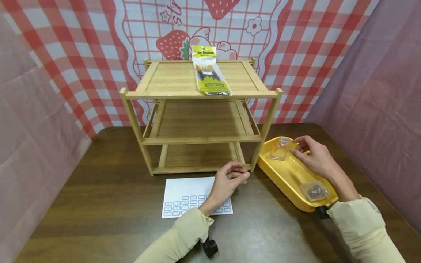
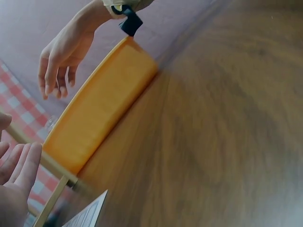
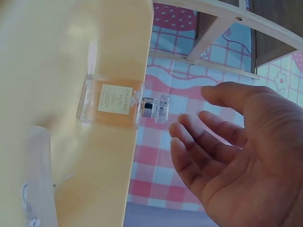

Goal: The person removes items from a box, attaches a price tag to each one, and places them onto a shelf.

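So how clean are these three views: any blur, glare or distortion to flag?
Head view: sharp and evenly lit, with wide-angle bowing at the edges and a soft sheen on the table. Left wrist view: table and yellow tray smeared by motion blur. Right wrist view: the perfume bottle reads clearly, the tray around it is washed out pale, and the right hand is slightly soft.

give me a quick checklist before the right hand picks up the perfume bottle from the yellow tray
1. Right hand free to take it: ok, fingers relaxed, nothing in the grip.
2. Small clear glass perfume bottle standing upright in the yellow plastic tray: ok.
3. Hand close to the bottle: ok, beside it, not touching.
4. Clear plastic bag of small metal parts away from the bottle: ok, at the tray's near end.
5. Left hand out of the way: ok, over the white label sheet.
6. Bottle cap tight: cannot tell.
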A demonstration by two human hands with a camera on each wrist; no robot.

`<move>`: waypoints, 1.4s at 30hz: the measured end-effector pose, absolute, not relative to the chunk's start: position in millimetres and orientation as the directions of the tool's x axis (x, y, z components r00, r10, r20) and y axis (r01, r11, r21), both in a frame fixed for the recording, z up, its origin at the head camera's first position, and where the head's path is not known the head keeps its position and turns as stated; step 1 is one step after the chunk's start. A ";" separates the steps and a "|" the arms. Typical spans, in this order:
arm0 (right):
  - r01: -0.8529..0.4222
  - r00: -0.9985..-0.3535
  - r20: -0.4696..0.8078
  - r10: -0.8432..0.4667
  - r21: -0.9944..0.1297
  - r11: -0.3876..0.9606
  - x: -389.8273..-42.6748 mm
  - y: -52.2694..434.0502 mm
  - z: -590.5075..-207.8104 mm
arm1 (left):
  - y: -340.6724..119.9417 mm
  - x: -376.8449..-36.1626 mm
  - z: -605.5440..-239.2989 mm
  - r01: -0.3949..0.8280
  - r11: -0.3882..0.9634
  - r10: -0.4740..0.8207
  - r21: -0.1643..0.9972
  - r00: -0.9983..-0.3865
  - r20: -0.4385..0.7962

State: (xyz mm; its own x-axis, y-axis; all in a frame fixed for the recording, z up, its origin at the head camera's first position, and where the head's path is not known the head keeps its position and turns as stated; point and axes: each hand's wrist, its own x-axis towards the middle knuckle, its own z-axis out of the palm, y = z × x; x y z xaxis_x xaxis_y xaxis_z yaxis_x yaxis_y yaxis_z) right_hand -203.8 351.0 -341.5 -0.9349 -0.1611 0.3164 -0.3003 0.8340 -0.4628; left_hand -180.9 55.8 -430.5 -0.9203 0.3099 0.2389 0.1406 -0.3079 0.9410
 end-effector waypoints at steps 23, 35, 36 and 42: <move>-0.245 -0.965 0.206 -0.162 -0.488 0.838 -226.8 362.5 -336.5 | 108.7 -175.5 -428.8 -0.023 -0.488 0.245 0.873 -0.963 0.112; -0.201 -0.978 0.152 -0.142 -0.519 0.831 -243.8 365.8 -348.1 | 128.2 -172.0 -431.0 -0.053 -0.538 0.222 0.841 -0.972 0.081; -0.197 -0.979 0.147 -0.141 -0.519 0.832 -244.5 366.4 -349.9 | 129.8 -172.0 -431.4 -0.058 -0.538 0.221 0.841 -0.972 0.075; -0.198 -0.979 0.153 -0.137 -0.531 0.824 -247.4 369.7 -360.6 | 137.5 -172.7 -429.7 -0.088 -0.550 0.206 0.831 -0.978 0.032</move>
